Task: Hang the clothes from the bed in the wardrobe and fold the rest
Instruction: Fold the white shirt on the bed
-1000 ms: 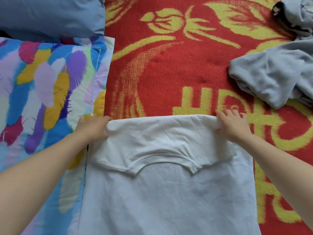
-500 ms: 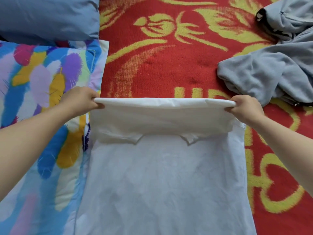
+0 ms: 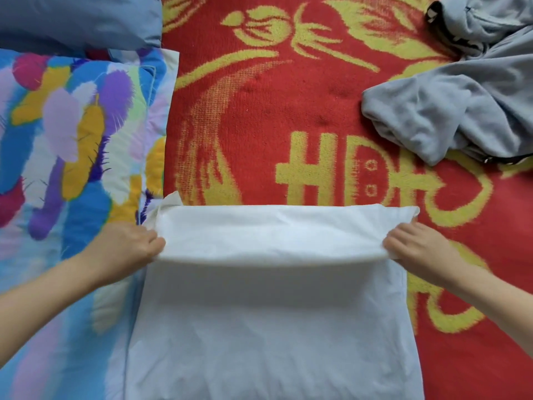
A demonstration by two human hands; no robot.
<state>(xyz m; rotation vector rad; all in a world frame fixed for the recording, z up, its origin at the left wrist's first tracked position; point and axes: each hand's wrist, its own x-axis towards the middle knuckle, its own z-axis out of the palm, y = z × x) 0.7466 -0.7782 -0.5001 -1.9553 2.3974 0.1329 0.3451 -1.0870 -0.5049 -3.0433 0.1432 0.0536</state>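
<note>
White garment is being gripped at the two ends of a raised fold. The fingers of the left hand are curling tight around the fold's left end. The fingers of the right hand are curling the same way around its right end, with knuckles up on both sides. Between the hands the doubled cloth is stretching in a nearly straight, slightly sagging line, and it is casting a soft shadow on the flat part of the garment just below. Behind that line the folded panel is sloping back to where its far edge is resting on the bed, with a small twisted corner of cloth sticking out at the left. The remainder of the garment is lying flat and spreading toward the bottom of the view, with both bare forearms coming in from the lower corners. Under it a red blanket with yellow flowers and lettering is covering the bed. A colourful feather-print pillow is lying to the left, touching the garment's left edge, and a plain blue pillow is sitting beyond it at the top left. A crumpled grey garment is lying on the blanket at the upper right, well apart from the white one.
</note>
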